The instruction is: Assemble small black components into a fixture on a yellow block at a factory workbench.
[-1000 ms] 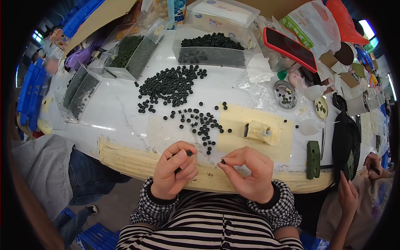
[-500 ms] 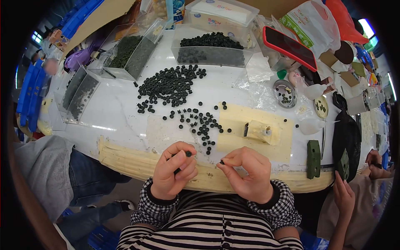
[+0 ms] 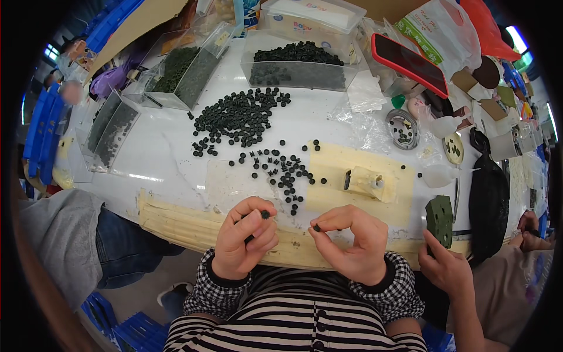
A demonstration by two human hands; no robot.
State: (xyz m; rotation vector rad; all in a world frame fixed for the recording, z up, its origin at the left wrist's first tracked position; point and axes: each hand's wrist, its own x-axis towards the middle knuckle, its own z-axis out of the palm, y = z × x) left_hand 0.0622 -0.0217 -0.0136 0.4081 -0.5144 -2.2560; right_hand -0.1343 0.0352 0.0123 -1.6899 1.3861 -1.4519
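Note:
Near the table's front edge, my left hand [image 3: 241, 240] is closed in a pinch on a small black grooved wheel-like piece [image 3: 265, 215]. Something dark also shows between its lower fingers, too hidden to name. A short gap to the right, my right hand [image 3: 358, 243] pinches another small black piece [image 3: 316, 227] between thumb and forefinger. Just beyond the hands lies a loose scatter of the same black round pieces [image 3: 287, 182], some flat and some on edge. Behind it is a larger pile of them [image 3: 234, 120].
Clear bins of black pieces [image 3: 299, 79] and green bits [image 3: 176, 73] stand at the back. A yellowish block [image 3: 369, 185] sits on a yellow sheet [image 3: 328, 161]. At right, another person's hand [image 3: 448, 267] holds a green block [image 3: 440, 217] beside a black bag [image 3: 489, 199].
My right hand has shifted slightly right with its piece; my left hand has barely moved. The other person's hand has moved left and taken hold of a green block.

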